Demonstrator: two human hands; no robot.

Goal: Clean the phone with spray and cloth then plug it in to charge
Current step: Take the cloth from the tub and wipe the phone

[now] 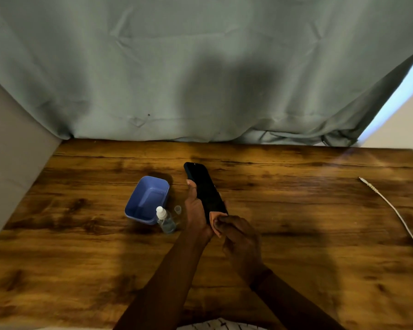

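My left hand (196,211) holds a black phone (204,184) above the middle of the wooden table (296,222), screen up, its far end pointing away from me. My right hand (240,239) pinches a small peach-coloured cloth (216,222) against the phone's near end. A small clear spray bottle (165,220) with a white nozzle stands on the table just left of my left hand. Its clear cap (177,209) stands beside it. A white charging cable (396,213) lies along the right side of the table, its plug end toward the back.
A blue plastic tub (147,198) sits left of the bottle, tilted and empty. A grey-green curtain (200,79) hangs behind the table's far edge. A grey wall (10,163) borders the table's left side.
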